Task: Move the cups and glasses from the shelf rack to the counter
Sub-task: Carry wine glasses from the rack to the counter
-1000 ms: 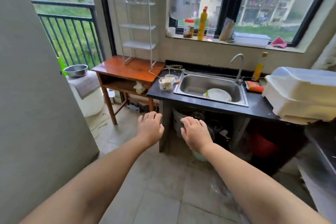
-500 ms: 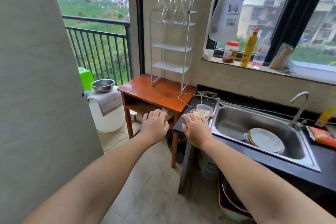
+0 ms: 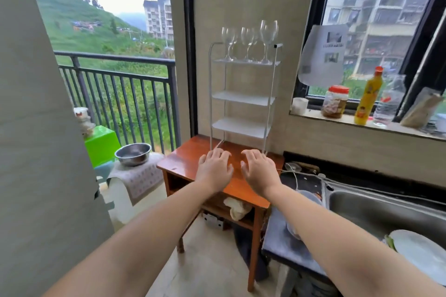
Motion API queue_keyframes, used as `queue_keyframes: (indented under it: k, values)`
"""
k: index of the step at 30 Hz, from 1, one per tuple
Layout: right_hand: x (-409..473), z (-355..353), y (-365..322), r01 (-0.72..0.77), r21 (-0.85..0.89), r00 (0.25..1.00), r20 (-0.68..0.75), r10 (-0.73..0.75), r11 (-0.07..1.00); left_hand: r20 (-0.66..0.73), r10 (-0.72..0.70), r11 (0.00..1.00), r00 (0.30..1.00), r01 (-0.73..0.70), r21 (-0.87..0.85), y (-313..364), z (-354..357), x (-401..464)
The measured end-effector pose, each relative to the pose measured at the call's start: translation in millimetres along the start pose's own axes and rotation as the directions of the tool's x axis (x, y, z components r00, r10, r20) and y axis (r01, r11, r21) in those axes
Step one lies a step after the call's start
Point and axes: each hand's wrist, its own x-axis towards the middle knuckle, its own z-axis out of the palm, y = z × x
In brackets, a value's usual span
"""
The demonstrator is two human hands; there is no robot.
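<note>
A white shelf rack (image 3: 243,99) stands on a small wooden table (image 3: 183,159) against the wall. Three clear stemmed glasses (image 3: 248,41) stand upright on its top shelf; the lower shelves hold nothing. My left hand (image 3: 213,167) and my right hand (image 3: 259,167) hover palm down over the table, side by side, well below the glasses. Both hands hold nothing and their fingers are apart. The dark counter (image 3: 301,183) with a steel sink (image 3: 386,210) begins just right of the table.
A grey wall panel (image 3: 36,152) fills the left. A steel bowl (image 3: 133,154) sits on a covered white stand by the balcony railing. A jar, a yellow bottle (image 3: 367,97) and a clear bottle line the window sill. A white plate (image 3: 420,255) lies in the sink.
The view has moved closer to the rack and the table. Both hands now hover over the table top instead of in front of it.
</note>
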Motion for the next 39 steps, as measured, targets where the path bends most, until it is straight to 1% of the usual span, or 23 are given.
queue_keyframes:
  k: [6,9,13,18,20,22,25,27,28,29,31,33,35,38,39]
  values:
    - [111,5,-22,-0.100,0.036,0.991,-0.081,0.103,0.994,-0.010,0.079,0.996,0.997,-0.078,0.047,-56,-29,108]
    - [161,-2,-27,-0.116,0.069,0.984,-0.127,0.124,0.991,-0.018,0.088,0.996,0.996,-0.088,-0.007,-71,-44,166]
    - [221,-19,-18,-0.142,0.080,0.968,-0.198,0.156,0.987,-0.033,0.124,0.990,0.992,-0.126,-0.061,-69,-54,230]
    - [301,-49,5,-0.165,0.126,0.941,-0.278,0.194,0.978,-0.089,0.186,0.970,0.978,-0.197,-0.141,-50,-59,313]
    - [336,-61,17,-0.175,0.187,0.917,-0.327,0.229,0.967,-0.113,0.184,0.959,0.976,-0.203,-0.198,-41,-61,353]
    - [358,-73,23,-0.205,0.287,0.883,-0.358,0.303,0.936,-0.122,0.169,0.940,0.978,-0.197,-0.278,-34,-67,381]
    - [400,-91,40,-0.239,0.498,0.808,-0.374,0.455,0.834,-0.185,0.154,0.901,0.971,-0.215,-0.377,-20,-75,435]
    - [426,-99,54,-0.220,0.633,0.773,-0.351,0.528,0.743,-0.220,0.098,0.865,0.970,-0.192,-0.463,-12,-81,466]
    - [444,-99,69,-0.219,0.700,0.761,-0.314,0.568,0.680,-0.228,0.070,0.847,0.971,-0.179,-0.500,-8,-83,478]
    - [463,-98,85,-0.224,0.756,0.752,-0.267,0.603,0.615,-0.220,0.045,0.830,0.974,-0.159,-0.534,-5,-83,492]
    - [486,-96,104,-0.247,0.832,0.741,-0.168,0.650,0.497,-0.154,-0.002,0.800,0.988,-0.091,-0.593,-1,-81,511]
    - [484,-100,96,-0.230,0.903,0.740,-0.080,0.668,0.364,-0.079,-0.023,0.785,0.997,-0.030,-0.618,1,-79,527]
    - [481,-103,88,-0.208,0.944,0.760,-0.009,0.650,0.257,-0.062,-0.012,0.774,0.998,-0.029,-0.633,2,-77,539]
    - [482,-107,91,-0.223,0.946,0.736,0.005,0.677,0.235,-0.092,0.012,0.748,0.996,-0.070,-0.661,2,-73,546]
    - [480,-110,89,-0.219,0.947,0.742,0.006,0.671,0.234,-0.102,0.012,0.741,0.995,-0.077,-0.667,2,-72,548]
